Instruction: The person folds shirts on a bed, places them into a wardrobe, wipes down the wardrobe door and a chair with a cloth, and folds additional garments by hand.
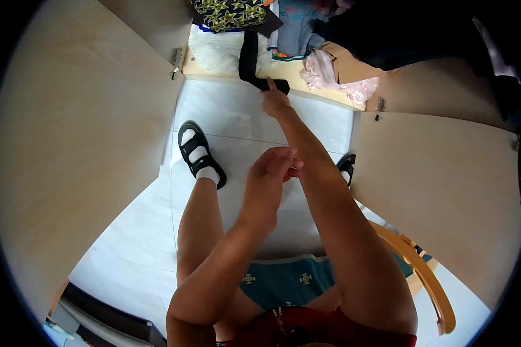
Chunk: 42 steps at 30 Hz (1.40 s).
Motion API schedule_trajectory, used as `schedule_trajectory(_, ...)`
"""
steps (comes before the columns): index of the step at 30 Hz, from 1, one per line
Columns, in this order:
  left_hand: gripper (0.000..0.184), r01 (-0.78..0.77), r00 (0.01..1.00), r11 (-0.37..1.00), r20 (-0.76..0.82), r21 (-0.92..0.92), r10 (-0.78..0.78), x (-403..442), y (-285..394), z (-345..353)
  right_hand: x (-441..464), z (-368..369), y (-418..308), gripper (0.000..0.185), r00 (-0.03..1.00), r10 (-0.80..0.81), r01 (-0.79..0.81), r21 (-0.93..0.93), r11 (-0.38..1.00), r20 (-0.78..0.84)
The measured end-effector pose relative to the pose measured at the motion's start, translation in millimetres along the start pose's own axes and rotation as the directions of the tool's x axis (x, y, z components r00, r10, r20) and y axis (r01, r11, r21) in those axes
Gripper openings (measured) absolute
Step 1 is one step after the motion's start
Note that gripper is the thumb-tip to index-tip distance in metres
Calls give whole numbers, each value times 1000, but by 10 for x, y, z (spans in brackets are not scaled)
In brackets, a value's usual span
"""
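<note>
A long black sock-like cloth lies across white fluffy fabric on the cabinet's bottom shelf. It bends to the right, and its end reaches over the shelf's front edge. My right hand is at that end, with the index finger stretched over the cloth; the underside of the grip is hidden. Nearer to me, my left hand hovers above the floor beside my right forearm. Its fingers are loosely bent and apart, and nothing shows in them.
The shelf also bears white fluffy fabric, a star-patterned cloth, pale pink fabric and a cardboard piece. Dark clothing hangs at the right. Open doors flank me. A curved wooden chair arm stands at right.
</note>
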State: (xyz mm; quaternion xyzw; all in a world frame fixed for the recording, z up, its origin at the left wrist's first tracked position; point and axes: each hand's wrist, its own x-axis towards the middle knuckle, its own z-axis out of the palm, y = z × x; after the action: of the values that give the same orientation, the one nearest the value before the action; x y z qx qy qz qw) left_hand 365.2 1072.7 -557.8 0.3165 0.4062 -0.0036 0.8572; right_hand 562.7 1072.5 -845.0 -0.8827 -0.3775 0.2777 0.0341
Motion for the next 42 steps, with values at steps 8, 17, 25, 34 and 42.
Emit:
schedule_trajectory(8,31,10,1000,1000,-20,22,-10,57,-38,-26,-342,-203,281,16,972,82,43,511,859,-220)
schedule_trajectory(17,28,21,1000,1000,21,-1,-21,152,-233,121,-788,-909,688,55,898,220,-75,360,930,-380)
schedule_trajectory(25,27,96,994,995,53,-35,-94,64,-191,339,-418,-550,330,70,990,143,-129,367,921,-11)
schedule_trajectory(34,32,76,995,995,-58,-61,-80,93,-48,61,258,-58,160,44,965,261,-205,673,711,18)
schedule_trajectory(42,30,38,999,996,-28,-84,-41,73,-68,29,351,115,356,41,990,143,11,998,66,-20)
